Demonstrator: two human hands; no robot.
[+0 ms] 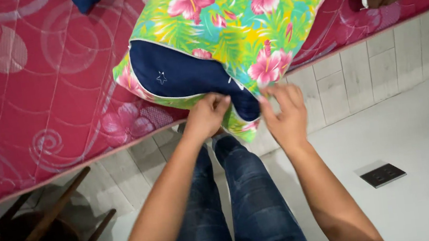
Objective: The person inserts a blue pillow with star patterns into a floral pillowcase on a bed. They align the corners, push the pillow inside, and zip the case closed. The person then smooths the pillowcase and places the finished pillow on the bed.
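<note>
Both hands at open end of floral pillowcase [235,21], mattress [23,94] edge.
Left hand [206,117] pinches hem over navy pillow [182,75]; right hand [285,115] pinches opposite edge. Better: grip both corners evenly, tug fabric straight over pillow.

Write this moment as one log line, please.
left hand: grips pillowcase opening | right hand: grips same edge | navy pillow: partly inside | on pink mattress

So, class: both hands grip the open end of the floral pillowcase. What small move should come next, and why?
Probably pull the floral pillowcase edge further over the navy pillow: the left hand and right hand pinch its open end, and navy cloth shows there uncovered.
</note>
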